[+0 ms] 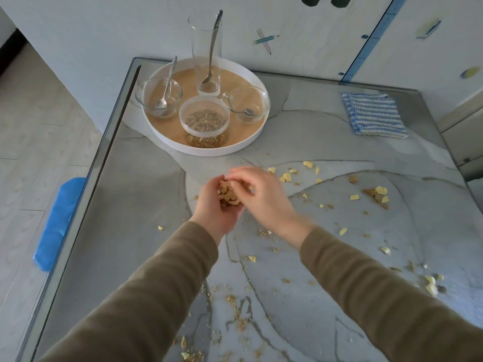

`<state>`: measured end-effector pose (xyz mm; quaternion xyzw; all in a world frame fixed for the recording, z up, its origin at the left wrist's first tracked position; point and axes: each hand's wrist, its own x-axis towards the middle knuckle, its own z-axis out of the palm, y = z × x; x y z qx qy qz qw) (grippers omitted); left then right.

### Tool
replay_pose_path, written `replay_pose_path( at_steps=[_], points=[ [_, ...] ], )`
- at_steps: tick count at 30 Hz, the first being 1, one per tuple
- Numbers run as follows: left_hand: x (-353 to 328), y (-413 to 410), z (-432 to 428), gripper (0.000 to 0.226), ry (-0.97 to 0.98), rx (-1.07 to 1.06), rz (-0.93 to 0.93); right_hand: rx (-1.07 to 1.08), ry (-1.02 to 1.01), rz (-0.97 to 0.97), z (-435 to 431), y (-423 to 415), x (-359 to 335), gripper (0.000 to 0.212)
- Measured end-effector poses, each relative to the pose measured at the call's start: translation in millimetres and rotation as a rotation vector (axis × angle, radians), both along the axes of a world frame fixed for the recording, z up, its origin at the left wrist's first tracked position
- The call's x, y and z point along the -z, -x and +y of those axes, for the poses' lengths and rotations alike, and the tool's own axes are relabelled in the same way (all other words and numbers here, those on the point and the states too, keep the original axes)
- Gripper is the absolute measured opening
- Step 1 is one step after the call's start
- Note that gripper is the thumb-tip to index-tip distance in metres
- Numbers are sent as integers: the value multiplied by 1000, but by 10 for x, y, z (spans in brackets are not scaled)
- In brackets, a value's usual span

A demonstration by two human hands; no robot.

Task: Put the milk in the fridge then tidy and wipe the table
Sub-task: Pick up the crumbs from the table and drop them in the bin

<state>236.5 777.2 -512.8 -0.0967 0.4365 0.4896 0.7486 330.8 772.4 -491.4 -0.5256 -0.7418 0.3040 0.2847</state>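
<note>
Cupping left hand: was turned palm up above the grey marble-patterned, glass-topped desk, its fingers curled round a heap of tan and yellow crumbs.
Covering right hand: lay over that heap from the right, fingers bent down onto it; whether they pinched a piece could not be told through the blur.
Both hands: were close together over the middle of the desk, in olive-brown sleeves.
Far left corner: a round white-rimmed tray with a wooden base sat there.
On the tray: a tall clear glass with a long metal spoon stood at the back; a clear glass bowl with a second spoon was at the left; a handled clear glass cup with a small spoon was at the right; a lidded clear plastic tub of brown flakes stood at the front, between the two.
Mess: scattered crumbs, pale yellow flakes and brown bits, lay over the right half and near part of the desk.
Far right corner: a blue-and-white striped knitted cloth lay flat, apart from the crumbs.
Floor: a blue plastic-looking sheet lay beside the desk's left edge.
</note>
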Motion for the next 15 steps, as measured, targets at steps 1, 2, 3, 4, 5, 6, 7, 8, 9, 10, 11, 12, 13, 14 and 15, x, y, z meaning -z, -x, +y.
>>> replay_pose_path(
  at_steps=[1,2,3,4,5,6,7,8,9,10,11,12,13,14,15],
  points=[
    [-23,-23,1,25,18,-16,-1,53,2,3,43,-92,21,19],
    [-37,-36,1,26,29,-26,-5,114,4,-26,98,-197,62,20],
    [-49,-41,-5,27,34,-26,-2,177,14,-87,164,-318,127,21],
    [-58,-40,-14,28,37,-23,8,228,41,-170,230,-439,204,23],
    [-57,-33,-27,27,39,-22,20,259,94,-268,282,-542,283,27],
    [-51,-25,-39,26,39,-21,30,265,164,-368,312,-610,358,32],
    [-44,-18,-47,25,39,-25,36,248,232,-447,321,-637,416,38],
    [-40,-15,-52,25,38,-28,41,219,280,-490,320,-626,457,42],
    [-36,-19,-54,25,38,-32,43,186,299,-501,313,-585,479,46],
    [-33,-22,-52,25,37,-35,44,155,298,-493,306,-522,482,47],
    [-33,-26,-51,25,36,-38,45,126,286,-484,303,-457,476,48],
    [-38,-29,-48,25,36,-40,47,101,267,-482,298,-395,466,47],
    [-43,-29,-44,25,36,-43,50,82,253,-484,299,-345,460,45],
    [-43,-26,-40,25,37,-47,52,70,244,-486,297,-308,462,44],
    [-43,-21,-39,25,40,-50,55,69,236,-476,293,-285,472,42]
  ],
)
